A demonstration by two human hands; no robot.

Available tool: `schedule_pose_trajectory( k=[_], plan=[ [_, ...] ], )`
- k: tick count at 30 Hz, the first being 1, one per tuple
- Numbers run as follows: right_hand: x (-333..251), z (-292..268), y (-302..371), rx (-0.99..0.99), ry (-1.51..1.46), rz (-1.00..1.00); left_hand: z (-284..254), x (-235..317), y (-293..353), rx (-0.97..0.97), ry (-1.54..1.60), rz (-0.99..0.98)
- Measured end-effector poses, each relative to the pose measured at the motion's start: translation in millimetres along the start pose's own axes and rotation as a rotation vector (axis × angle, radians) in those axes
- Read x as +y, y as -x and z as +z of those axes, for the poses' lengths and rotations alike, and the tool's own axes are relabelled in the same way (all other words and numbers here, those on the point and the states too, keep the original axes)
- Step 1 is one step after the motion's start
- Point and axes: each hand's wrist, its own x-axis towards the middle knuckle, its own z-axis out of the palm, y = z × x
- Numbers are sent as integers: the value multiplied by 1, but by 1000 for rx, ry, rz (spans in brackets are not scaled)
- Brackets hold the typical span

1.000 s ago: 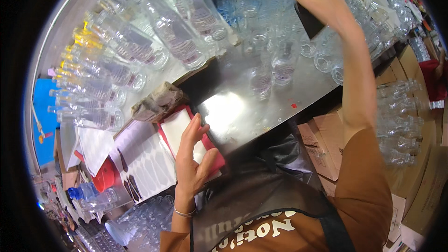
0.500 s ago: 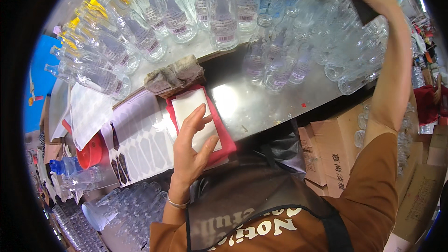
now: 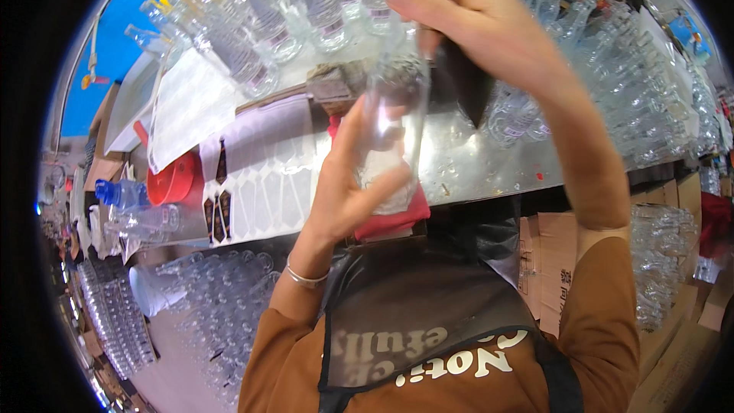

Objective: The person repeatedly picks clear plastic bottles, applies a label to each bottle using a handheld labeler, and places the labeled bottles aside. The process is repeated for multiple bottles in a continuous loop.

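A clear glass bottle (image 3: 401, 88) stands upright, blurred, in front of me. My right hand (image 3: 478, 23) grips it by the neck, thumb and fingers closed round the top. A dark flat piece (image 3: 462, 80) hangs from that same hand, against the palm. My left hand (image 3: 344, 176) cups the lower body, with the thumb across the near side and fingertips showing through the glass. Below the bottle lies a red cloth (image 3: 401, 218) on the bench edge, with a white pad partly hidden behind the bottle. A worn, wrapped block (image 3: 332, 82) sits just beyond.
Several bottles with labels (image 3: 325, 19) stand along the back, and more glass bottles (image 3: 604, 84) crowd the right. A sheet of tie-shaped stickers (image 3: 264, 199) lies left, beside a red basin (image 3: 174, 177). Bottles (image 3: 222, 321) fill the lower left; cardboard boxes (image 3: 554, 260) stand lower right.
My right hand has come from the far right bottles to the middle, bringing a glass bottle by its neck. My left hand, bare before, is now round the bottle's body. The view has shifted.
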Motion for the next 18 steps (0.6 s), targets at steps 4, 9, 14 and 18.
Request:
schedule_pose_trajectory(
  k=[4,9,14,18],
  plan=[
    [45,59,1,68,-398,96,5,-29,12,168,164,-282],
    [51,126,72,192,-193,85,-5,-55,21,218,173,-366],
    [31,136,107,102,-107,142,-4,-8,32,295,67,-336],
    [61,142,100,-59,-300,272,-4,-12,33,318,-178,-274]
  ],
)
